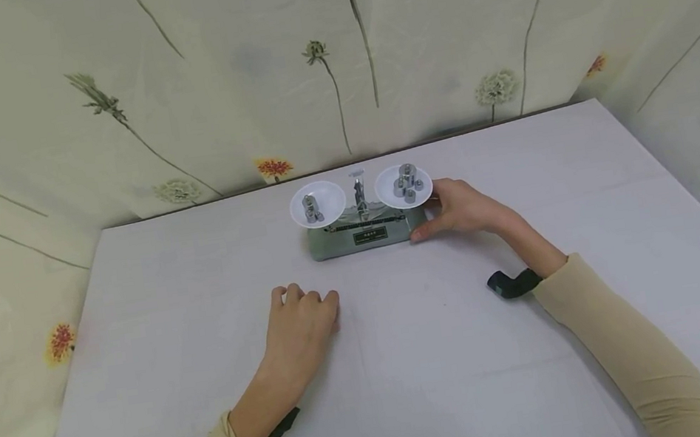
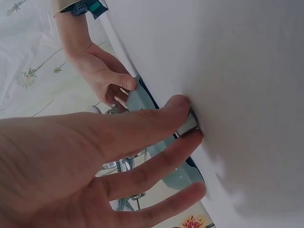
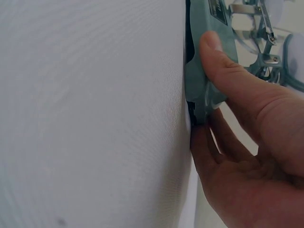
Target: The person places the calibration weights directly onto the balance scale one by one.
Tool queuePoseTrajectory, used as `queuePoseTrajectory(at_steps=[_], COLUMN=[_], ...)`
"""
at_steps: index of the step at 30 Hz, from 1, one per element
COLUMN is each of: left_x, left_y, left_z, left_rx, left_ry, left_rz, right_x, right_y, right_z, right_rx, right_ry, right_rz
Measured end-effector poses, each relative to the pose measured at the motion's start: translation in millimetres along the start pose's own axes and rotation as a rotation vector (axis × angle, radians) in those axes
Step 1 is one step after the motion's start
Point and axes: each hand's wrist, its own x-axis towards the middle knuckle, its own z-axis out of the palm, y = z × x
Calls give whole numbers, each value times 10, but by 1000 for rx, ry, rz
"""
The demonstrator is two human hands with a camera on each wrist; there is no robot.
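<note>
A green balance scale (image 1: 327, 245) stands near the far edge of the table. Its left white pan (image 1: 333, 196) carries a small cluster of metal weights (image 1: 309, 203), and several more weights (image 1: 407, 172) sit in the right pan (image 1: 385, 185). My right hand (image 1: 465, 207) grips the right end of the scale's base (image 3: 197, 80), thumb on the front and fingers around the end. Nearer to me, my left hand (image 1: 299, 332) is low over the table, in front of the scale. Its thumb and a finger pinch a metal weight (image 2: 188, 125), which the head view hides.
A white cloth covers the table (image 1: 198, 284). Flower-patterned curtain (image 1: 223, 79) hangs behind it and along both sides. Dark straps with camera mounts (image 1: 512, 284) sit at the wrists.
</note>
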Motion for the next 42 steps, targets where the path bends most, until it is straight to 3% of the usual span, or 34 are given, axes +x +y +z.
queuePoseTrajectory(at_steps=[4,11,23,36,42], left_x=[-8,14,57,102,140], left_y=[-4,-21,-19,-17,-25], left_z=[13,1,-40,-68,-117], left_rx=[27,30,-43,-58,-107], left_ry=[47,62,86,190,194], left_rz=[14,10,-33,-49,-85], right_x=[-7,-25,-11,-6,4], right_y=[-20,-19,-9,3,12], right_z=[-6,-10,-16,-17,-16], right_rx=[-1,-5,-2,1,2], right_ry=[-3,-13,-30,-24,-24], right_rz=[3,12,3,2,-3])
